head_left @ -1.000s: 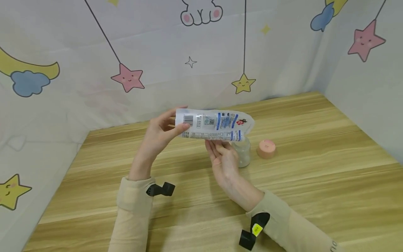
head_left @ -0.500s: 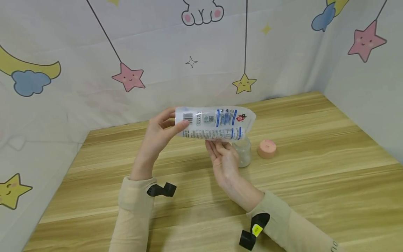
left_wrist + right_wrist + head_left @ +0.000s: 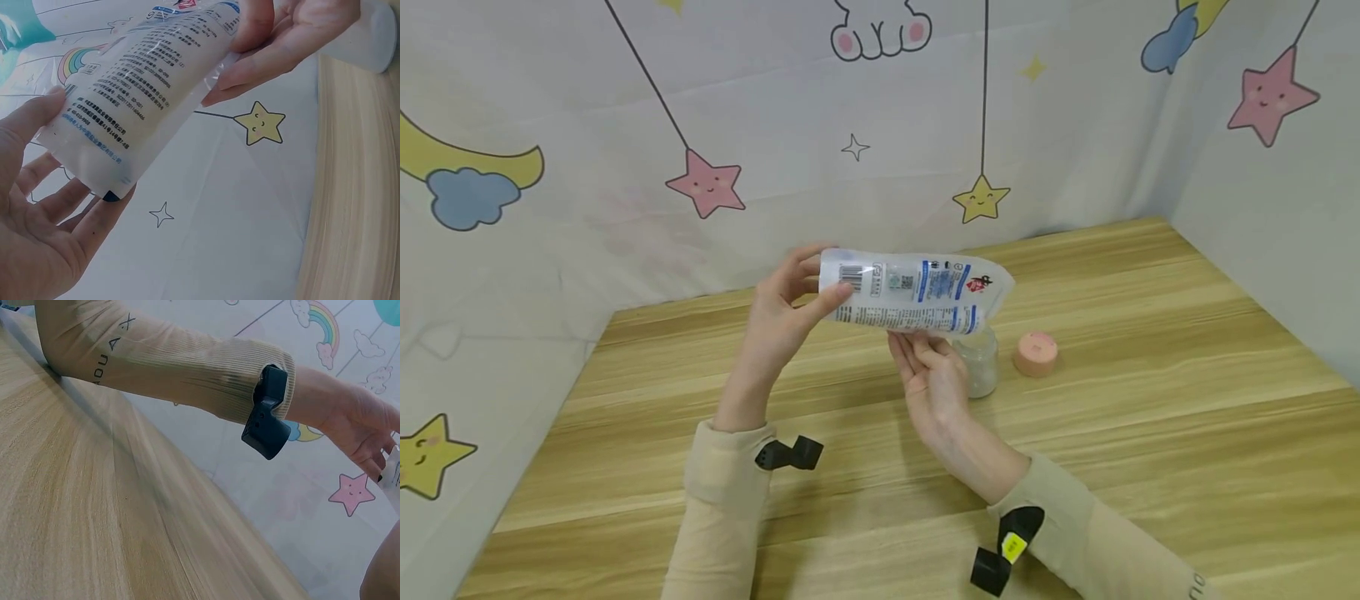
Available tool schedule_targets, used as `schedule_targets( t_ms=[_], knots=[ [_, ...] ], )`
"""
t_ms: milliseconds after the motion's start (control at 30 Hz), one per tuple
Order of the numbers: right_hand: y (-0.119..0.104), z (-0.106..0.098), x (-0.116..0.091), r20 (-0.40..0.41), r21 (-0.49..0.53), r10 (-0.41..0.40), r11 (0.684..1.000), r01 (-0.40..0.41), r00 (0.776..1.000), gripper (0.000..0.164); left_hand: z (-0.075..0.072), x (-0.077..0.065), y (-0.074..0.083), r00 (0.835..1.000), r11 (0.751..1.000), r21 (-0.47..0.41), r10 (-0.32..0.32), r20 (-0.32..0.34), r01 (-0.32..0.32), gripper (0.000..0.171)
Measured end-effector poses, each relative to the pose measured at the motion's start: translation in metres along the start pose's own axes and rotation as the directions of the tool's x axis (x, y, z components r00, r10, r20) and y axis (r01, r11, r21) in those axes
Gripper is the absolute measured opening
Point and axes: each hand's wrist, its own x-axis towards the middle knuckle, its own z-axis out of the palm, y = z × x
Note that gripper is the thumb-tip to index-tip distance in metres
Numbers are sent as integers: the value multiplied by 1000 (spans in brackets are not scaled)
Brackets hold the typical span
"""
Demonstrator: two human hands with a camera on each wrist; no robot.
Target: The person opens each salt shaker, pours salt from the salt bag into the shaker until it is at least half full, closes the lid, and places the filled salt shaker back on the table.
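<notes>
A white plastic salt bag [image 3: 898,292] with blue print and a barcode is held sideways above the table. My left hand [image 3: 786,308] grips its left end, thumb on the near face and fingers behind. My right hand [image 3: 936,383] is palm up under the bag's right part and holds it there; in the left wrist view its fingers [image 3: 253,25] lie against the bag, which hides part of them. Below the bag's right end stands a clear glass jar [image 3: 983,371], lid off, its top partly hidden by the bag and its side by my right hand.
A pink round lid [image 3: 1036,354] lies on the wooden table [image 3: 1120,417] just right of the jar. Behind the table hangs a pale cloth [image 3: 895,108] printed with stars and clouds. Each sleeve cuff carries a black wrist camera [image 3: 790,454].
My left hand has risen slightly, lifting the bag's left end a little. The right hand, jar and lid stay in place.
</notes>
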Motion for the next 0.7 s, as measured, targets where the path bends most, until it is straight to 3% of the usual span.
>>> schedule_targets(
  t_ms=[700],
  knots=[
    [-2, 1, 1, 3, 32, 12, 999, -12, 1000, 26, 8, 2, -4, 998, 999, 17, 48, -46, -48, 44]
  ],
)
